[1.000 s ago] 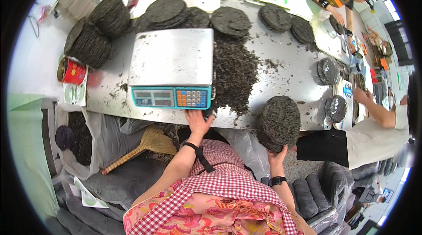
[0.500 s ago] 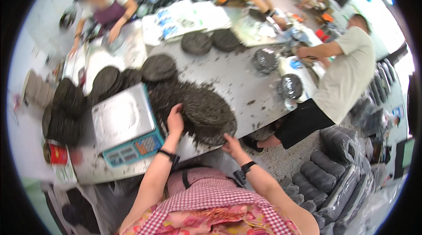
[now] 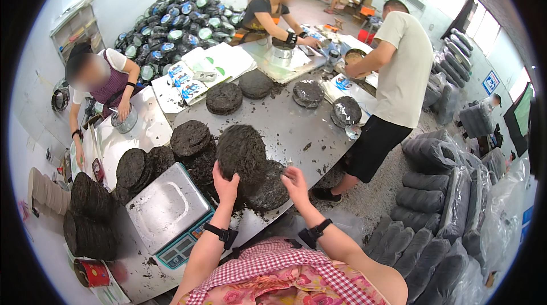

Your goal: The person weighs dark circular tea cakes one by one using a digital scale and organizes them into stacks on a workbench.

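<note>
My left hand (image 3: 226,184) grips the lower edge of a dark, round dried seaweed cake (image 3: 241,148), thumb on its near face. The cake is tilted up on edge. Just beside it, another dark cake (image 3: 268,186) lies on the metal table (image 3: 279,120), shiny as if wrapped in clear film. My right hand (image 3: 295,184) is at that cake's right edge, fingers apart and holding nothing. Left of my left hand sits a flat-topped weighing scale (image 3: 169,205) with a bare metal plate. Loose dark flakes (image 3: 206,169) are heaped behind the scale.
More cakes stand at left (image 3: 91,199), behind the scale (image 3: 190,137) and at the far side (image 3: 224,98). Two shiny wrapped cakes (image 3: 346,112) lie at right. Co-workers stand around the table, one at right (image 3: 401,71). Bagged dark rolls (image 3: 421,202) fill the floor at right.
The view has shifted. The seaweed cake has been raised to a steeper tilt in my left hand, showing more of the wrapped one. My right hand has come up with its fingers spread.
</note>
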Motion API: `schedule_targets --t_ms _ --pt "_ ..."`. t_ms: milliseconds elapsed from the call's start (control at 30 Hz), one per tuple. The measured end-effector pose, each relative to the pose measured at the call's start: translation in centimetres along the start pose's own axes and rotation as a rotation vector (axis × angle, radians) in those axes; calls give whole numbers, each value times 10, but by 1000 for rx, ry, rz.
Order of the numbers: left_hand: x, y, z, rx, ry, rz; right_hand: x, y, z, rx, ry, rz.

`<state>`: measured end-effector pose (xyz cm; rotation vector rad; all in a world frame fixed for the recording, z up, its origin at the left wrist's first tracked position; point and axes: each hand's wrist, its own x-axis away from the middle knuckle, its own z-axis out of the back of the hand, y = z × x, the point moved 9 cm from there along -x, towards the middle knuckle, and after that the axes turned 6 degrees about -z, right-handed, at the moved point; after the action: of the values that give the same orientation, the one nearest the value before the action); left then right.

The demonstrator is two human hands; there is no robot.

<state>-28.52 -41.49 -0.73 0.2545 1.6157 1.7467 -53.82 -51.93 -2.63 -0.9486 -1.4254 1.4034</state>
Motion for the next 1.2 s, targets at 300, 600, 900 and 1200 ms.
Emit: schedule_targets --t_ms 300,600,900,1200 --pt "-21 87 36 -117 -460 -459 13 -39 -165 -704 -274 -270" --pt "-21 44 61 201 -768 -117 35 -48 -188 -438 -280 -171" --pt "-24 74 64 -94 -705 -303 24 -58 -190 -213 -257 -79" --pt "-83 68 92 -330 -431 -398 -9 -31 -118 -468 -134 -294"
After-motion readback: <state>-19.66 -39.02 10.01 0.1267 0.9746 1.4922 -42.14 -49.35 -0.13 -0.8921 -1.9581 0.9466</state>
